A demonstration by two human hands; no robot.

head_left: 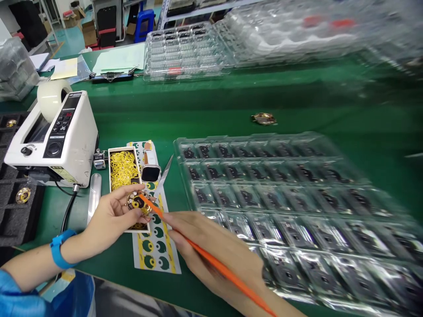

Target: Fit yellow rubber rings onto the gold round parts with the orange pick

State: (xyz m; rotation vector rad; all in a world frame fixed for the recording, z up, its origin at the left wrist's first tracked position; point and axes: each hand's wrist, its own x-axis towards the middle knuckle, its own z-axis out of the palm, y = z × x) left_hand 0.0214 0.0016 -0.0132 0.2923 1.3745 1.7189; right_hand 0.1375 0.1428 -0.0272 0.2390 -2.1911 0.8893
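Observation:
A small round gold-rimmed part with a black and yellow face is pinched in my left hand. My right hand grips a long orange stick-like tool, and its tip lies over the round part. Just behind the hands, a white box holds yellow rings. Beneath and beside the box lies a sheet of yellow and green stickers. A smartwatch-like item and a pointed metal blade rest by the sheet.
A white tape dispenser stands at the left beside a black foam tray. The large clear tray of dark parts fills the right. Another round part lies farther back. Clear trays and a clipboard line the rear.

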